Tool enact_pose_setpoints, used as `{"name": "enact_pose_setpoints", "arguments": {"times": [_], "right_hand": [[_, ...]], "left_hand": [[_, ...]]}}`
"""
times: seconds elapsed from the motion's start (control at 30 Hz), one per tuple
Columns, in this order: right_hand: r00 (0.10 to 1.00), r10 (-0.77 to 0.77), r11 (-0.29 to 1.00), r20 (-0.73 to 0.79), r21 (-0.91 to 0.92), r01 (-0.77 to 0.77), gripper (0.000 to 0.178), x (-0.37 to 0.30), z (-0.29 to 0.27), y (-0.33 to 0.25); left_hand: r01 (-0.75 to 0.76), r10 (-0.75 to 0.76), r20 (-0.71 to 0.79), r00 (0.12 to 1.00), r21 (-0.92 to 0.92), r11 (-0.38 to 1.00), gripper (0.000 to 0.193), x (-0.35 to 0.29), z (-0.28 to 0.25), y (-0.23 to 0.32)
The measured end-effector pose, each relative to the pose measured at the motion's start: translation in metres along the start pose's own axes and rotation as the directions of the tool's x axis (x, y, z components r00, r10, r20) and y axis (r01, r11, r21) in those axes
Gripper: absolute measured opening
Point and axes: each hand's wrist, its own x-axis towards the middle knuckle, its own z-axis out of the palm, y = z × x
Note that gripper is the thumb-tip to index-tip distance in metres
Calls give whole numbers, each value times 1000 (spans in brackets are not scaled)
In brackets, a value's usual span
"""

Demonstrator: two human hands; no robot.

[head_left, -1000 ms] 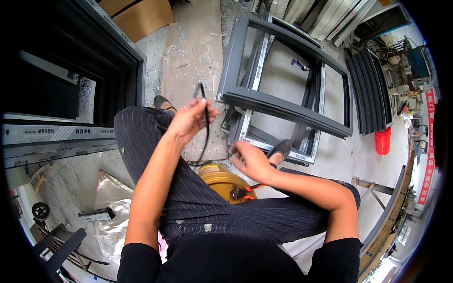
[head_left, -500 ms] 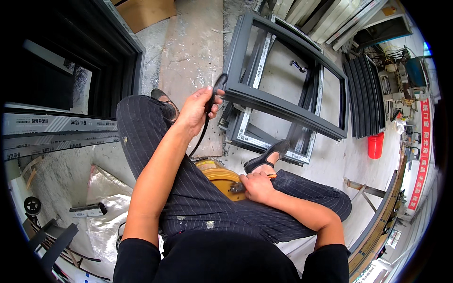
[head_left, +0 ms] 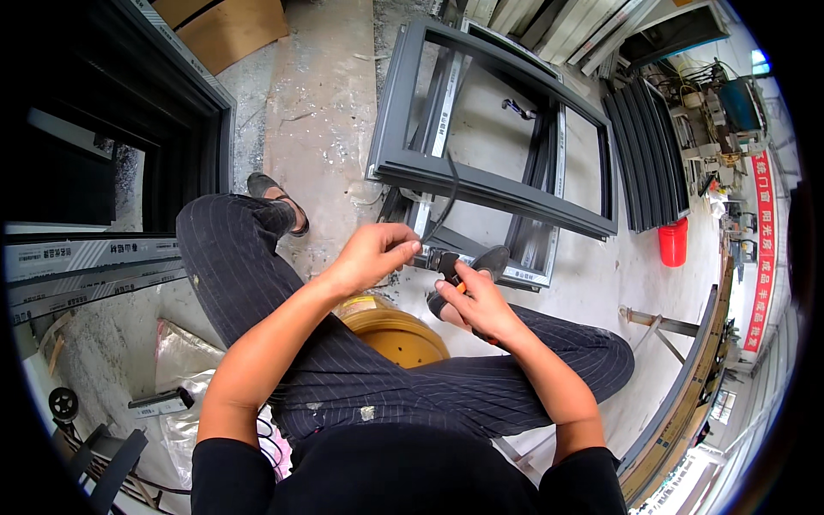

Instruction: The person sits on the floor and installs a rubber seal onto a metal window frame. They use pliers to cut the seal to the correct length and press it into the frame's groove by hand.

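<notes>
Above the yellow round object, which sat between the seated person's striped trouser legs, both bare hands met over the lap. Left hand was curled, fingers pinched shut on the end of a black rubber strip. From that pinch the strip ran up, away from the yellow object, and lay across the near rail of the grey window frame on the concrete floor. Right hand sat just right of the left, closed around an orange-handled cutting tool whose dark head touched the strip at the left fingertips. Whether the tool's blades were closed on the strip could not be told.

Beyond the yellow object, one dark shoe rested on the floor at upper left; another shoe showed behind the tool. A red bucket stood well to the right, past the frame. A cardboard box lay far beyond, at upper left.
</notes>
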Motion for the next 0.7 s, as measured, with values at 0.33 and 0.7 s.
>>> {"name": "enact_pose_setpoints", "arguments": {"times": [0.33,0.7], "right_hand": [[1000,-17,998,-18,-56,16,28,8,4,0],[996,85,996,30,34,-86,28,9,1,7]], "left_hand": [[-217,285,-31,958,571,791,16,-3,11,6],[314,-281,168,945,-225,922,32,7,3,-9]]}}
